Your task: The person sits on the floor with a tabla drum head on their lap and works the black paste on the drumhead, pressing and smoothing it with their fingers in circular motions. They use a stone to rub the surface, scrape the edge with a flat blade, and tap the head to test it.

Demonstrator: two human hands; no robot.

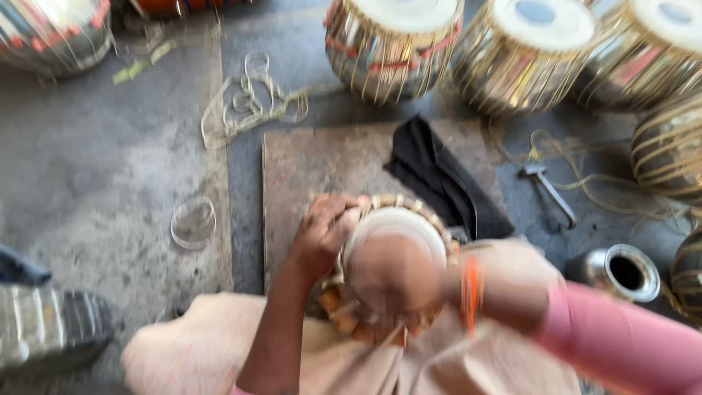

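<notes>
Looking down, you see a small drum (395, 227) with a pale skin top held in your lap, above a brown stone slab (314, 168) that lies on the grey floor (110, 168). Your left hand (322, 230) grips the drum's left rim, its fingers (344, 212) curled tight on the laced edge. Your right hand (391, 274) lies over the drum's top, blurred by motion, so you cannot tell whether its fingers are apart or together; an orange bangle (470, 289) sits at that wrist, with a pink sleeve (621, 344) behind it. A black cloth (431, 172) lies on the slab just beyond the drum. A small hammer (547, 190) rests on the floor to the right, near a shiny metal cup (621, 272). Three larger strapped drums (391, 47) stand in a row at the far edge. Loose pale straps (248, 102) lie coiled to the left.
</notes>
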